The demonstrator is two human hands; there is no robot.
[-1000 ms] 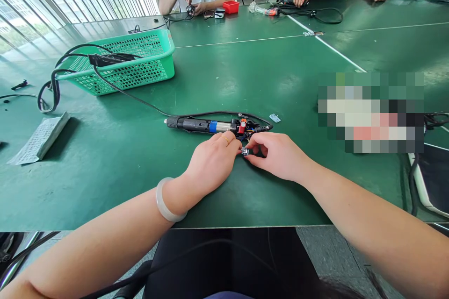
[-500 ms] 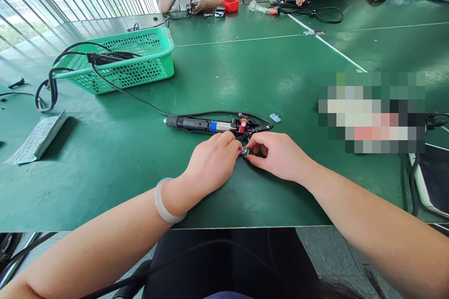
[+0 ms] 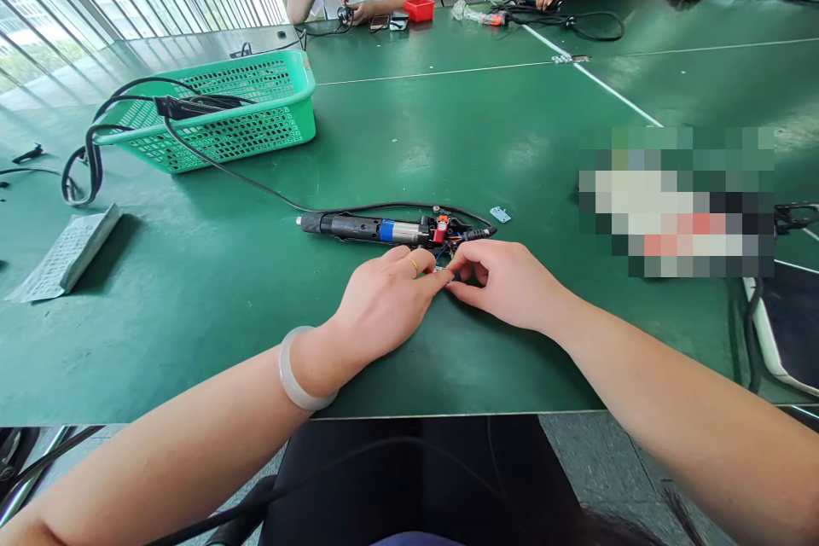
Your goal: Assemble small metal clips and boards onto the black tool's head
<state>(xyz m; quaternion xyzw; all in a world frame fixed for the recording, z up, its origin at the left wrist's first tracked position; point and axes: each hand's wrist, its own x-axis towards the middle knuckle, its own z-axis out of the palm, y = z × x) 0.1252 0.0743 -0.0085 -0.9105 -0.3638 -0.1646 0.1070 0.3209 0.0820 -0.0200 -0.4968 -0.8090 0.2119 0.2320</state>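
A small circuit board (image 3: 438, 270) is mostly hidden under my fingertips, with only a sliver of it showing. My left hand (image 3: 390, 294) lies over its left side, fingers bent together and a fingertip pressed on top of it. From the right, my right hand (image 3: 502, 283) pinches it between thumb and forefinger. Just beyond my hands lies an opened handheld tool (image 3: 358, 227), a dark cylinder with a blue band and a metal section. Its right end bares a red part (image 3: 440, 229) and thin wires running down toward the board. A black cable (image 3: 269, 189) leaves that end.
The cable loops back to a green basket (image 3: 243, 141) at the left. A folded paper pad (image 3: 73, 252) lies near it. A small label (image 3: 500, 214) sits right of the tool. A pixelated patch covers things at the right. Two people sit across the green table (image 3: 409, 145).
My left fingertip has slid right over the circuit board, covering the face that showed before. My right hand keeps its pinch almost in place. The view has shifted slightly.
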